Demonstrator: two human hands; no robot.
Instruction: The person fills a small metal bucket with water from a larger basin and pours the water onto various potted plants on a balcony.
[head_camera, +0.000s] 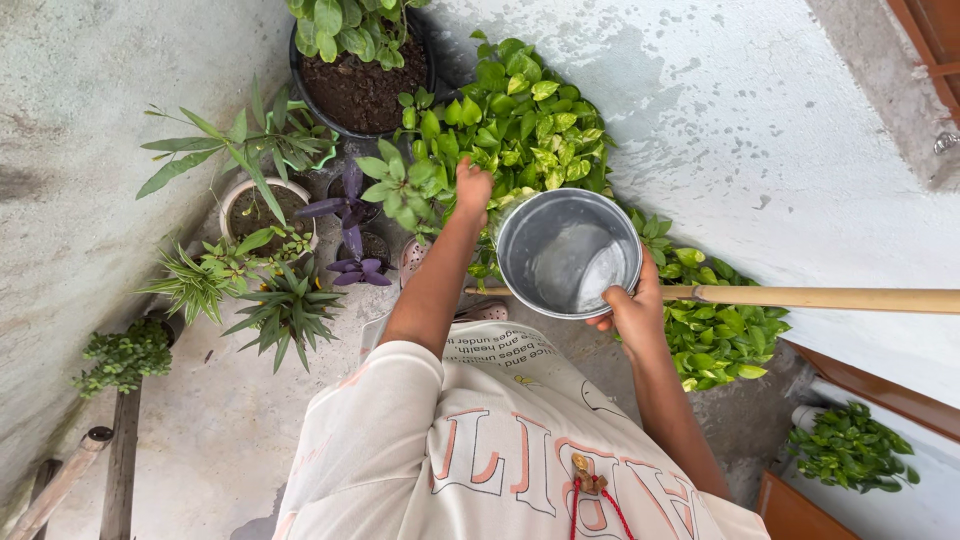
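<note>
My right hand (628, 308) grips the rim of a metal bucket (566, 252) that has a little water in its bottom. The bucket hangs in front of my chest, above the floor. My left hand (471, 190) reaches forward into a leafy green potted plant (525, 120) and touches its leaves with the fingers curled. A long wooden pole (830, 298) runs horizontally from behind the bucket to the right edge.
A black pot of soil with a green plant (358, 85) stands at the top. A white pot (262, 212), purple-leaved plants (350, 225) and spiky green plants (285, 310) cluster at left. More green foliage (720, 330) lies right. Concrete floor (210, 420) below.
</note>
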